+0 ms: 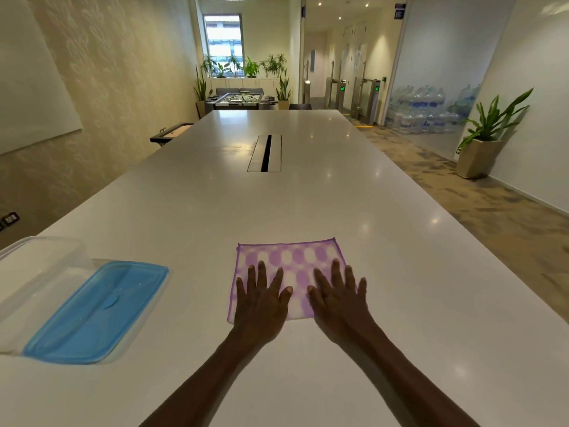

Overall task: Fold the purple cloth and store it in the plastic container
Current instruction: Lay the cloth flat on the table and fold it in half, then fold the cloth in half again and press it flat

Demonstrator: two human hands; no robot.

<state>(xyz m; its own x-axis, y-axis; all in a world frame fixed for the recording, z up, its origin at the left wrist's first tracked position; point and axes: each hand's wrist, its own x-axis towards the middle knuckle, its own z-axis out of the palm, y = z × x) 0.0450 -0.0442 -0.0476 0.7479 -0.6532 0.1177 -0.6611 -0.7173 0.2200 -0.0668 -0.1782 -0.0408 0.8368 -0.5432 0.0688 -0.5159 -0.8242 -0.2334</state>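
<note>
Both hands, left hand (260, 298) and right hand (337, 298), press flat with fingers spread on the purple-and-white dotted square cloth (288, 257); its edges lie square to the white counter (308, 195), with no long axis.

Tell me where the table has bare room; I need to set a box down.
Bare: right of the purple cloth, and beyond it up to the cable slot. Crowded: left, with the blue lid and plastic container.

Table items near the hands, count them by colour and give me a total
Purple: 1, cloth
Blue: 1, lid
Clear: 1, container
Total: 3
</note>
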